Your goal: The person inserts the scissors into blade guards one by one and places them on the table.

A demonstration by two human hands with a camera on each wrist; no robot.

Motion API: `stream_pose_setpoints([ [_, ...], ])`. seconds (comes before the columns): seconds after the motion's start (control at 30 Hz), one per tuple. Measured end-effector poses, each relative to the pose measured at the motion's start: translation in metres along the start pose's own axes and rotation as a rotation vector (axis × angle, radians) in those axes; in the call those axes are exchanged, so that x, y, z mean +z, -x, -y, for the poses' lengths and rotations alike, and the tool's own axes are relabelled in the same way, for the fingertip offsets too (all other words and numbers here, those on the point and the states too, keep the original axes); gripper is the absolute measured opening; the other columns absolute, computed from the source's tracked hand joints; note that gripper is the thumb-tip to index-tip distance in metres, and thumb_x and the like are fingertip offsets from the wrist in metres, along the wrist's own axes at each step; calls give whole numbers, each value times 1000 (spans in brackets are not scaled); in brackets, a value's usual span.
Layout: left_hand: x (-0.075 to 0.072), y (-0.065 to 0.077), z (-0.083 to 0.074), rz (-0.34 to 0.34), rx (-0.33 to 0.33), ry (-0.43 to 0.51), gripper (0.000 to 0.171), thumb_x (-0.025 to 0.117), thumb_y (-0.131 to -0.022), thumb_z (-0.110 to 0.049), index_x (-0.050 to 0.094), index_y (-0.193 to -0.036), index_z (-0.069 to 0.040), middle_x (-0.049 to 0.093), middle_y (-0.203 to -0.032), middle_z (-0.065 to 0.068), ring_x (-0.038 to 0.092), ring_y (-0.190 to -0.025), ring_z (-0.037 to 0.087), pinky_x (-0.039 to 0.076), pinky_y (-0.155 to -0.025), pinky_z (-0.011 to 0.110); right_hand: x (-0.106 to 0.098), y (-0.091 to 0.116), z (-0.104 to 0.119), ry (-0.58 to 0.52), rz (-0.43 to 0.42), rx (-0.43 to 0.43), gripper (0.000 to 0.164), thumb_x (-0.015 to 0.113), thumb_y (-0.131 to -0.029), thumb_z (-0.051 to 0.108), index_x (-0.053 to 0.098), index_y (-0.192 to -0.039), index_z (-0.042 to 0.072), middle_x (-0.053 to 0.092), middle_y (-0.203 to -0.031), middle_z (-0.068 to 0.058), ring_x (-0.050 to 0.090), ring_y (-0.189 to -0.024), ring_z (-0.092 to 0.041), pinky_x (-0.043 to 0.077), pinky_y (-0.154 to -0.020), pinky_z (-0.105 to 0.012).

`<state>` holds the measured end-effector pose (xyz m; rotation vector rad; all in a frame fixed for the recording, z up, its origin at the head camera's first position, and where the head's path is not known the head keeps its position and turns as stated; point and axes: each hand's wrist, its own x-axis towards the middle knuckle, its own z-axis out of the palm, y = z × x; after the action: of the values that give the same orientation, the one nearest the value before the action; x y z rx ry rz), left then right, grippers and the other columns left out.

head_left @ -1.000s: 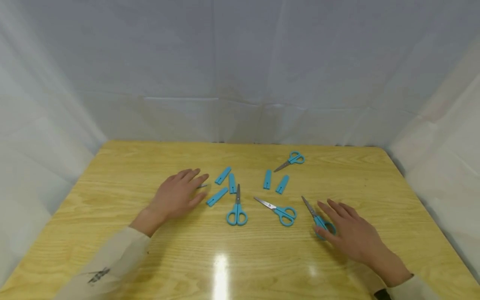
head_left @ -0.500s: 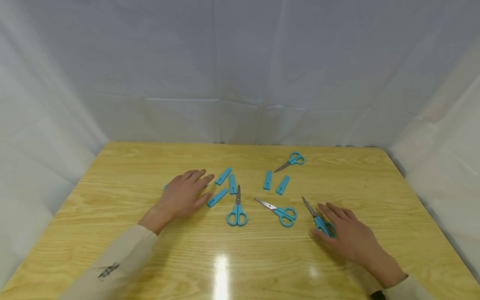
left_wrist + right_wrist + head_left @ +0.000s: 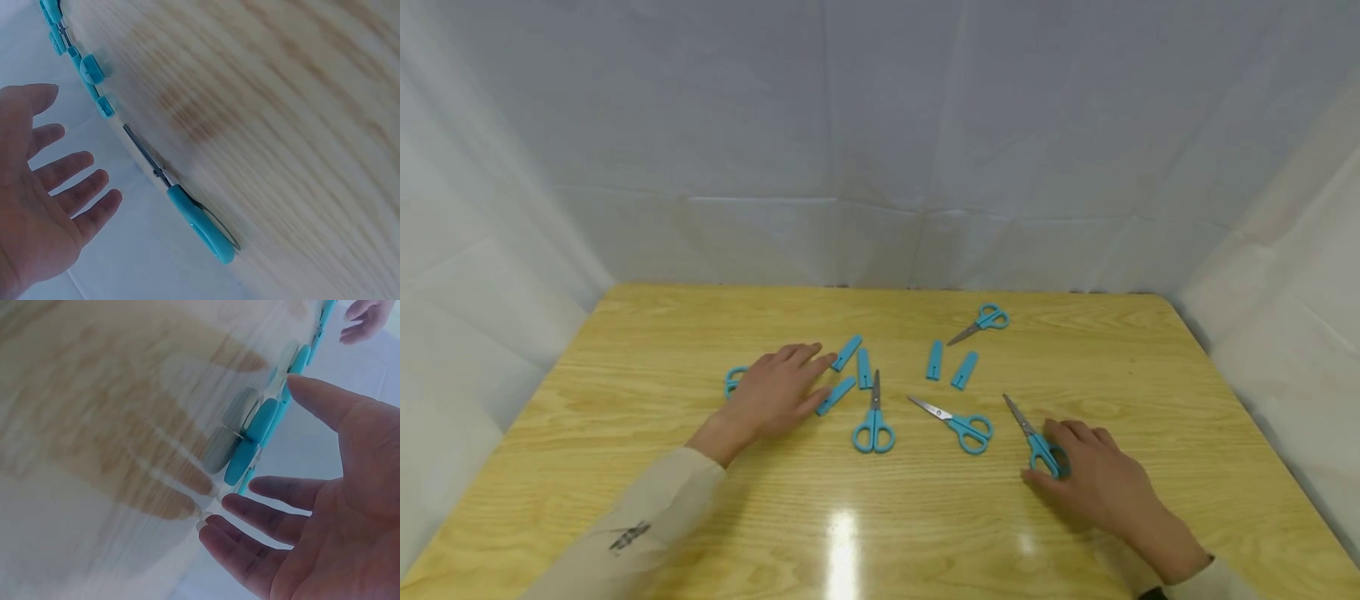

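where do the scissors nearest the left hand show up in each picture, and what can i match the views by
Head: the scissors are left of centre, mostly hidden by the left hand.
Left wrist: the scissors lie near the middle, blades pointing up and left.
Right wrist: they cannot be picked out.
Shared landmark: the left hand, at the left edge and top right corner respectively.

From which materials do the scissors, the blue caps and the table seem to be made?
Blades: probably steel; grey, with a metallic shine.
Handles: likely smooth plastic; even blue colour.
Caps: likely moulded plastic; same even blue.
Table: wood or wood-look laminate; visible grain, glossy reflection.
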<state>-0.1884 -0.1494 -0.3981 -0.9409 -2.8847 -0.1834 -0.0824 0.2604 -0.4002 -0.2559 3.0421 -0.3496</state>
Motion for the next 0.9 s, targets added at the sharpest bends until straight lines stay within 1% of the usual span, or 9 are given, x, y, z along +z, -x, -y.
stream_pose_setpoints([
  [0.17, 0, -6, -4, -9, 30, 0, 48, 53, -98, -34, 49, -140, -12, 46, -140, 16, 44, -126, 33, 41, -95, 54, -1, 1, 2, -8, 10, 29, 73, 62, -81, 64, 57, -127, 8, 54, -124, -15, 51, -106, -37, 50, -58, -47],
  [0.33, 2, -14, -7, -2, 60, -10, 49, 54, -98, -33, 47, -141, -12, 46, -139, 15, 44, -126, 33, 42, -95, 52, -1, 1, 3, -24, 17, 46, 68, 66, -81, 60, 59, -123, 6, 54, -120, -15, 52, -100, -33, 49, -56, -42],
  [0.47, 3, -20, -10, -7, 75, -3, 49, 55, -97, -31, 47, -141, -12, 46, -140, 15, 44, -126, 33, 41, -95, 53, 0, 1, 4, -31, 14, 53, 67, 67, -81, 57, 59, -121, 4, 54, -119, -15, 52, -97, -31, 49, -56, -40],
  [0.67, 4, -30, -17, -25, 96, 15, 47, 58, -96, -27, 49, -139, -12, 48, -138, 16, 47, -123, 33, 43, -93, 51, 0, 1, 5, -39, 19, 68, 67, 67, -81, 57, 60, -119, 3, 54, -116, -14, 52, -94, -29, 48, -55, -39],
  [0.8, 6, -37, -21, -6, 95, 10, 46, 57, -96, -27, 50, -139, -13, 48, -138, 14, 46, -123, 32, 43, -93, 50, 0, 1, 6, -41, 25, 74, 68, 67, -81, 58, 60, -118, 2, 53, -115, -14, 52, -93, -29, 47, -54, -39],
  [0.9, 7, -43, -25, 22, 94, -7, 48, 57, -96, -30, 48, -141, -15, 47, -139, 13, 45, -125, 31, 42, -95, 50, 0, 1, 7, -38, 25, 79, 67, 68, -81, 57, 60, -118, 1, 53, -115, -14, 52, -93, -29, 46, -53, -38],
])
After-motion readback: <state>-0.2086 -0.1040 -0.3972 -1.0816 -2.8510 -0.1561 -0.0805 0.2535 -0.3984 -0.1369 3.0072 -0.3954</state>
